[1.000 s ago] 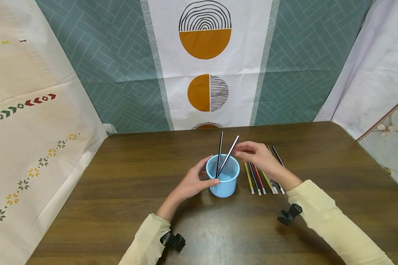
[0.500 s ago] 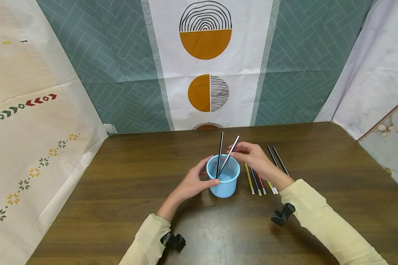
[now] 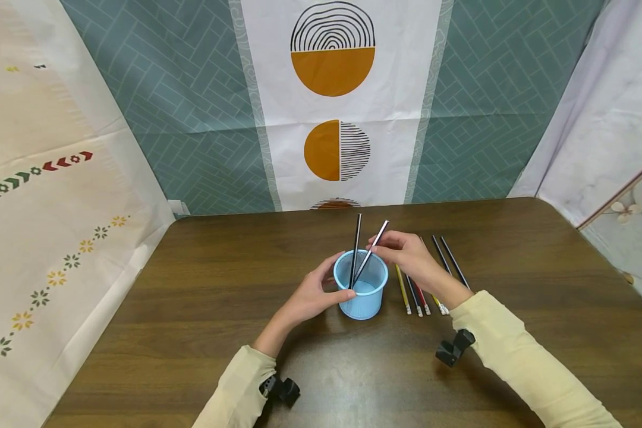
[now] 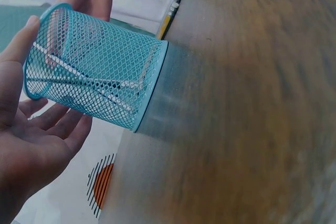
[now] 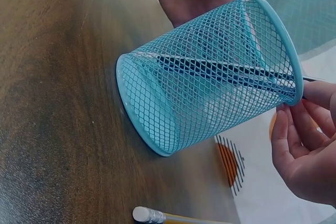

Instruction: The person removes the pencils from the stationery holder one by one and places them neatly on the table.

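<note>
A light blue mesh pencil cup [image 3: 361,306] stands upright on the wooden table. My left hand [image 3: 311,297] grips its left side, thumb on the near rim and fingers behind. Two dark pencils are in the cup: one nearly upright pencil [image 3: 357,235] and one shiny pencil [image 3: 381,230] tilting right. At the cup's right rim, my right hand [image 3: 409,254] pinches the tilted pencil between thumb and fingers. Through the mesh, both pencils show inside the cup [image 5: 210,98] in the right wrist view.
Right of the cup several pencils lie side by side, among them a yellow pencil [image 3: 402,288] and a dark pencil [image 3: 455,261], partly covered by the right forearm. The table's [image 3: 219,267] far edge meets a patterned cloth backdrop [image 3: 208,119].
My right hand has moved slightly left from beside the cup and taken hold of the tilted pencil. The left hand and cup have stayed in place.
</note>
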A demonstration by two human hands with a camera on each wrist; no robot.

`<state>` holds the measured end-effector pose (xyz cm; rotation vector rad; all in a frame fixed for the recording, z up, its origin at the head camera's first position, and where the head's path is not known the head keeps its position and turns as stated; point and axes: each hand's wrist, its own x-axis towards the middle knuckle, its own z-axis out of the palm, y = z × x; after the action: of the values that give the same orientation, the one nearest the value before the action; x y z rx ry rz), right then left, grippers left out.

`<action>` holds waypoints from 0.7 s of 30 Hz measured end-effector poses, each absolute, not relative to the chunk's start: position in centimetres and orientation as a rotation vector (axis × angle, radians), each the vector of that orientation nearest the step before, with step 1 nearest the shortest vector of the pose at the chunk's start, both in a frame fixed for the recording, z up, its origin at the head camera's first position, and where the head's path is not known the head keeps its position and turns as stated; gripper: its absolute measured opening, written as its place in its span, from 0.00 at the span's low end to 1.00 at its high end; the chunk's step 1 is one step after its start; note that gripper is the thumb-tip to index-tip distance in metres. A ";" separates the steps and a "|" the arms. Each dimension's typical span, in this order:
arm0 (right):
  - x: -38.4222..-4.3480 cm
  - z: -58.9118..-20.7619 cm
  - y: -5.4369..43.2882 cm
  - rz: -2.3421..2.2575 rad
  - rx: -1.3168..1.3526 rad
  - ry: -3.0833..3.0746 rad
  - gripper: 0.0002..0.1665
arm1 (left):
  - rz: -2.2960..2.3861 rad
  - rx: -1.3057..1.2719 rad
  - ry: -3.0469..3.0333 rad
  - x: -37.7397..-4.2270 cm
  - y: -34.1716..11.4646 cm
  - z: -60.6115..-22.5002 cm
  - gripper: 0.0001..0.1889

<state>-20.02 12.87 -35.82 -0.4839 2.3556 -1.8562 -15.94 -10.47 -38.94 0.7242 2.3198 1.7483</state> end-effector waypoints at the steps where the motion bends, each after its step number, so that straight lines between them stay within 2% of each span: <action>1: -20.0 -35.8 12.9 -1.850 -0.487 2.360 0.16 | 1.748 0.723 2.321 -15.9 -10.5 -38.9 0.39; 12: -20.0 -35.0 13.2 -1.865 -0.548 2.387 0.15 | 1.757 0.701 2.313 -16.0 -10.3 -38.9 0.41; 21: -19.7 -34.4 13.5 -1.899 -0.630 2.393 0.15 | 1.738 0.719 2.317 -14.4 -10.1 -35.9 0.38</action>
<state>-19.73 13.47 -34.35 -0.6301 2.3930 -1.8992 -14.36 -10.07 -35.88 0.7190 2.3170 1.7379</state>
